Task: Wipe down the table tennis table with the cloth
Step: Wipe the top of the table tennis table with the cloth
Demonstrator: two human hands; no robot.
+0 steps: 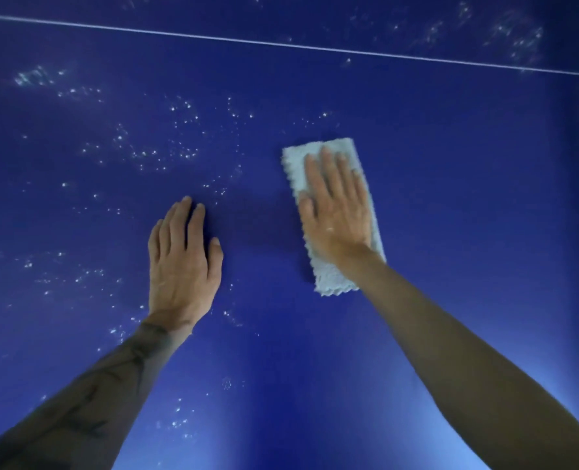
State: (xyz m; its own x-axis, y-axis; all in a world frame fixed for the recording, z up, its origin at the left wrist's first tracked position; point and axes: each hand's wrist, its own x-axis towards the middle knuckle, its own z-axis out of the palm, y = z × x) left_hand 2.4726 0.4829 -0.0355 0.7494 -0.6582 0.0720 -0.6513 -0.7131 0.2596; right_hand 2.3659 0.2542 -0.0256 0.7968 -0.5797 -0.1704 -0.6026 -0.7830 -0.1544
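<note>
The blue table tennis table (467, 198) fills the whole view. A folded, pale blue-white cloth (328, 276) lies flat on it right of centre. My right hand (338, 215) presses down on the cloth with straight, spread fingers and covers its middle. My left hand (183, 262) rests flat on the bare table surface left of the cloth, fingers straight and together. Many small white droplets or specks (152, 154) are scattered over the table's left half and far side.
A thin white line (281, 45) runs across the table near the top of the view, with more specks (518, 39) beyond it at the far right. The surface to the right of the cloth shows no specks.
</note>
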